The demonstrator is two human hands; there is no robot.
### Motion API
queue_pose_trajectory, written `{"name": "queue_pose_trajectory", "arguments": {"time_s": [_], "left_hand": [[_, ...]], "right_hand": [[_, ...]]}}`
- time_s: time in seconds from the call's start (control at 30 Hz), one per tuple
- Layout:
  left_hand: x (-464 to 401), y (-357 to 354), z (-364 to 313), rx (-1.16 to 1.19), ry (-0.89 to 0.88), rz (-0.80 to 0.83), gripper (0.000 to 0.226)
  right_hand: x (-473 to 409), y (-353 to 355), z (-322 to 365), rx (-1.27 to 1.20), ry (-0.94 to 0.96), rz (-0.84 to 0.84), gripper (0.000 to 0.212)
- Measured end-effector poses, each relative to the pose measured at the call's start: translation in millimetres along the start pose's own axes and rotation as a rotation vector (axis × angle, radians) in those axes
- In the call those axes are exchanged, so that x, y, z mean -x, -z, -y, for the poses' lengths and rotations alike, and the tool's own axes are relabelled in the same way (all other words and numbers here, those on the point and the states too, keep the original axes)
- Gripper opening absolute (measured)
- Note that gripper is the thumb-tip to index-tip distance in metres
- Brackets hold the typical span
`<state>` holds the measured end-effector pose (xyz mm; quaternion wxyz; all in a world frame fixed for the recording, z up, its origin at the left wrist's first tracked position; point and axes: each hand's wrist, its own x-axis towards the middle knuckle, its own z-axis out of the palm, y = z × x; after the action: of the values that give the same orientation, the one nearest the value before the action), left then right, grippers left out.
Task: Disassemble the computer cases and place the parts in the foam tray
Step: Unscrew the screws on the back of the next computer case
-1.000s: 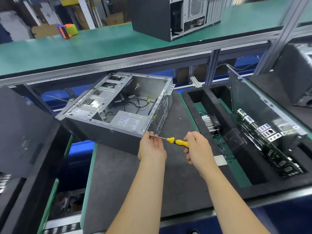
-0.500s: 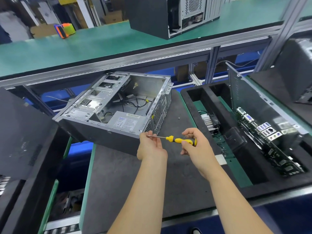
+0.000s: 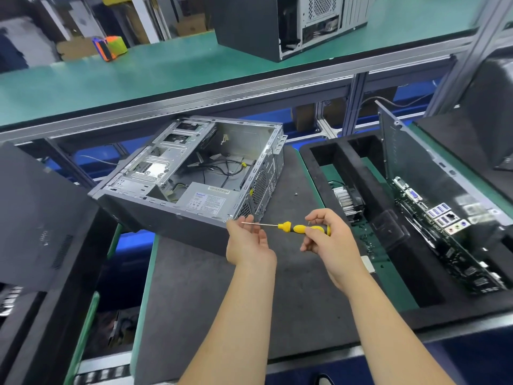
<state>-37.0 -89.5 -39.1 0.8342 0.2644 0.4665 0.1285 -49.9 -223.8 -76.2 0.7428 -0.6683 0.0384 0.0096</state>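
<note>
**Backing Out a Screw at the Near Corner of the Open Case**

Working at the open computer case (image 3: 194, 179), which lies on its side on the grey mat of the counter (image 3: 194, 301), the person seems to be dealing with a screw at its near right corner. The power supply (image 3: 208, 200) sits inside that corner, with loose black cables behind it.

To the right, the black foam tray (image 3: 394, 309) already holds parts in its slots: a metal side panel (image 3: 410, 168) standing on edge, a motherboard (image 3: 444, 226) leaning against it with its ports up, and a finned heatsink (image 3: 345, 198) in the next slot towards the case, above a scatter of small dark bits that look like screws.

The right hand (image 3: 330, 240) is curled round the yellow handle of the screwdriver (image 3: 294, 227), holding it almost level. The left hand (image 3: 247, 243) has its fingers loosely bent at the tip of the shaft, beside the case corner; whether they pinch a screw cannot be told.

To do this step well, I would seat the tip squarely in the screw head before turning and keep the shaft in line with it. The left fingers can steady the tip and catch the screw as it comes free. One small screw (image 3: 296, 194) lies loose on the mat between case and tray.
</note>
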Motion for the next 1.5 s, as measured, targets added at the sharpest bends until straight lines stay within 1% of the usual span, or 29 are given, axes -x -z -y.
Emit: {"name": "queue_pose_trajectory", "arguments": {"time_s": [0.23,0.37,0.63,0.9,1.13,1.33,1.5], "left_hand": [[4,10,0,0.08,0.04,0.096,0.03],[4,16,-1,0.09,0.05,0.108,0.035],[5,22,-6,0.086,0.062,0.133,0.035],[6,25,-9,0.088,0.072,0.151,0.036],[7,26,-10,0.071,0.081,0.154,0.031],[6,25,-10,0.058,0.091,0.157,0.025],[6,24,-10,0.057,0.099,0.157,0.027]], "right_hand": [[3,-7,0,-0.009,-0.011,-0.011,0.021],[5,-10,-3,-0.017,-0.007,-0.017,0.021],[9,-17,-10,-0.032,-0.018,-0.067,0.025],[11,-17,-11,-0.073,-0.024,-0.069,0.024],[14,-21,-16,-0.082,-0.051,-0.096,0.023],[14,-20,-13,-0.095,-0.036,-0.073,0.023],[16,-18,-11,-0.043,-0.005,-0.053,0.023]]}}
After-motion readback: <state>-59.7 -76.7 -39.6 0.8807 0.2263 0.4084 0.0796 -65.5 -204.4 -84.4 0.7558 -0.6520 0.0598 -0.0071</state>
